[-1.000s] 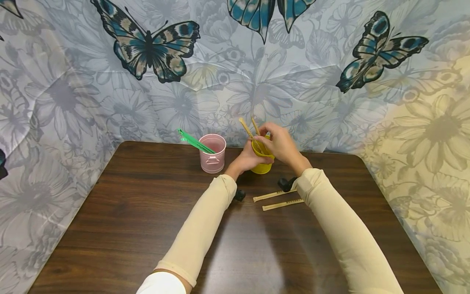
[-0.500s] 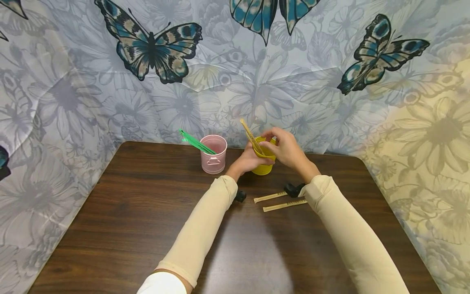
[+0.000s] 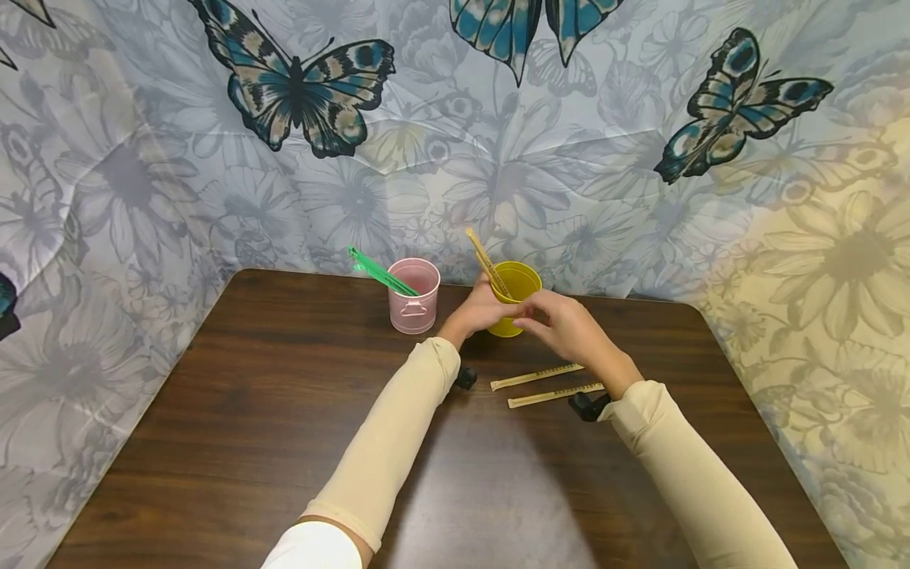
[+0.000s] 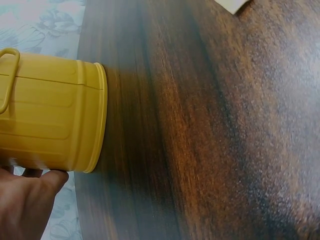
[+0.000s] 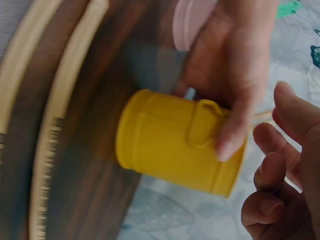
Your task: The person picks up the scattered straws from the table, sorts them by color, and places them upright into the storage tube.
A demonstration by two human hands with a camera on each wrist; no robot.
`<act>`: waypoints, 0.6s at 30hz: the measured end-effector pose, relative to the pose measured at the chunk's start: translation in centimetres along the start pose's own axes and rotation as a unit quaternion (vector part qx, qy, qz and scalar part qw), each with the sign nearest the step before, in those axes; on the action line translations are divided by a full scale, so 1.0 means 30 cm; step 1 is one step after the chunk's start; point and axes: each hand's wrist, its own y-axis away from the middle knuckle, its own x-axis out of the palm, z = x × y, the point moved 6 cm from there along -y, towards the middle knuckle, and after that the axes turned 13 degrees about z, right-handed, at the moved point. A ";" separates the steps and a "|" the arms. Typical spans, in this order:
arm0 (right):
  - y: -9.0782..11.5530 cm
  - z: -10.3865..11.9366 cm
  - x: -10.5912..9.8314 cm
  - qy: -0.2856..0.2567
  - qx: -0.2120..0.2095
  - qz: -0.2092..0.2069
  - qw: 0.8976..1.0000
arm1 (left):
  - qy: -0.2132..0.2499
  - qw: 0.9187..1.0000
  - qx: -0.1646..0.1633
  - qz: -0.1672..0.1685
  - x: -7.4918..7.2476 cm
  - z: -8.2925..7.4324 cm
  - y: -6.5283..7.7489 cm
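My left hand (image 3: 483, 307) grips a small yellow bucket (image 3: 506, 325) from its left side; in the right wrist view the thumb lies over the bucket wall beside its wire handle. A slim tan paper-wrapped stick (image 3: 482, 251) leans out of the bucket toward the left; whether more lie against it I cannot tell. My right hand (image 3: 565, 320) is just in front of the bucket, its fingers loosely bent and holding nothing. In the right wrist view, a gap separates the right fingers (image 5: 272, 170) from the bucket. Two more tan printed sticks (image 3: 536, 376) (image 3: 554, 395) lie on the table below the right hand.
A pink bucket (image 3: 412, 316) stands left of the yellow one, with green wrapped sticks (image 3: 384, 273) leaning out of it. The brown wooden table (image 3: 249, 411) ends at a butterfly-patterned cloth (image 3: 569, 182) behind both buckets.
My right hand let go of a tan stick at the yellow bucket, then drew back toward me and down. That stick no longer shows separately. My left hand has stayed on the bucket.
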 end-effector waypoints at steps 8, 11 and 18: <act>0.070 -0.042 0.101 -0.005 0.042 0.082 0.996 | -0.005 0.999 -0.037 -0.005 -0.009 0.005 0.009; 0.100 -0.058 0.126 -0.005 0.055 0.101 0.993 | -0.002 0.999 -0.037 -0.004 -0.007 0.004 0.005; 0.152 -0.095 0.183 -0.018 0.066 0.102 0.992 | 0.003 1.000 -0.025 -0.005 -0.006 0.002 0.009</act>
